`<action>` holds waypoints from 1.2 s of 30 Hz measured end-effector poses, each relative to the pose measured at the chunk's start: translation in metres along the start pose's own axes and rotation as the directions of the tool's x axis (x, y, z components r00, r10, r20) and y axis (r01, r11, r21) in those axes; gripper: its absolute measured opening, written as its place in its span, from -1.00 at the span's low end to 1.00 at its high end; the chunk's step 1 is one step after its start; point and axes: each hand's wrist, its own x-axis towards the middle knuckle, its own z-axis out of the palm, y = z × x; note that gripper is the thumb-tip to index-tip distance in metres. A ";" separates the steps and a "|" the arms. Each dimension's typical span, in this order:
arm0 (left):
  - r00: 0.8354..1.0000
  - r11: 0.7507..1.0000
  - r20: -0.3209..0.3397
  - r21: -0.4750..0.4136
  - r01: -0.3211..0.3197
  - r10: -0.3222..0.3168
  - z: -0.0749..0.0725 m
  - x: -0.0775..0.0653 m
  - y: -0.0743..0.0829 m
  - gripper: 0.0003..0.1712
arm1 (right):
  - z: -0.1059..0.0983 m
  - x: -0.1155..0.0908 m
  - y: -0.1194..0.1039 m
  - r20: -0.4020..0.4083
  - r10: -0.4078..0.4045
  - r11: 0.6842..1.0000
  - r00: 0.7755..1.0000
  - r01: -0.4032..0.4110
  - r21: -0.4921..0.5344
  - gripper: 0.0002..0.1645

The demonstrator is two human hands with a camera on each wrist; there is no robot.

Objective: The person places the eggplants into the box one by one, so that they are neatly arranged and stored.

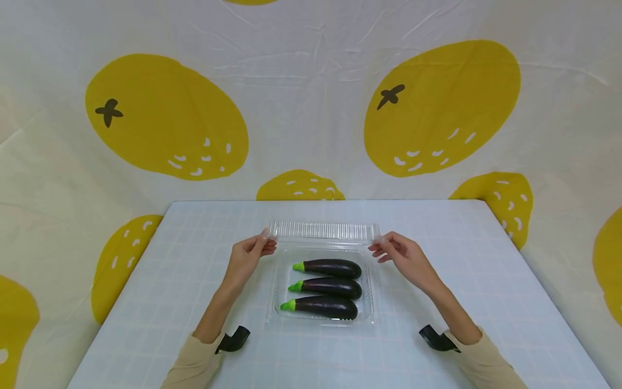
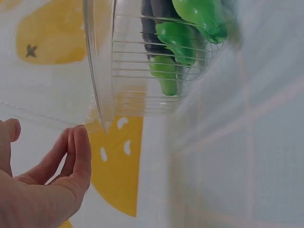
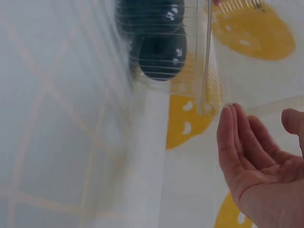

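A clear plastic clamshell box point(image 1: 373, 302) stands on the table. Three dark eggplants point(image 1: 331, 287) with green stem ends lie side by side in its base. Its ribbed clear lid point(image 1: 324, 231) is raised at the far side. My left hand point(image 1: 245, 259) holds the lid's left corner between thumb and fingers. At the right corner, my right hand point(image 1: 405, 260) holds it the same way. In the left wrist view, the left fingertips point(image 2: 81, 135) meet the lid's clear edge. The right fingertips point(image 3: 229, 114) meet it in the right wrist view. Exact contact is hard to tell through the transparent plastic.
The table point(image 1: 165, 302) has a pale checked cover. Behind it hangs a white cloth point(image 1: 306, 108) printed with large yellow fruits. A black wrist-worn device point(image 1: 234, 340) sits at the left cuff, and a matching device point(image 1: 437, 339) at the right cuff.
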 end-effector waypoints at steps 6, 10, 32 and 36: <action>0.995 0.996 0.049 0.011 0.087 -0.088 -0.005 -0.006 0.003 -0.42 | -0.001 -0.007 -0.003 0.026 0.050 0.998 0.998 -0.051 0.033 -0.68; 0.986 0.989 0.082 -0.011 0.145 -0.144 -0.010 -0.010 0.005 -0.46 | -0.001 -0.011 -0.005 0.037 0.086 0.995 0.996 -0.088 0.045 -0.66; 0.981 0.991 0.167 -0.064 0.114 -0.102 -0.014 -0.023 -0.006 -0.52 | 0.007 -0.032 -0.011 0.070 0.260 0.961 0.963 -0.266 0.077 -0.50; 0.984 0.996 0.163 -0.040 0.083 -0.075 -0.013 -0.024 -0.008 -0.52 | 0.009 -0.033 -0.009 0.081 0.260 0.958 0.962 -0.268 0.105 -0.49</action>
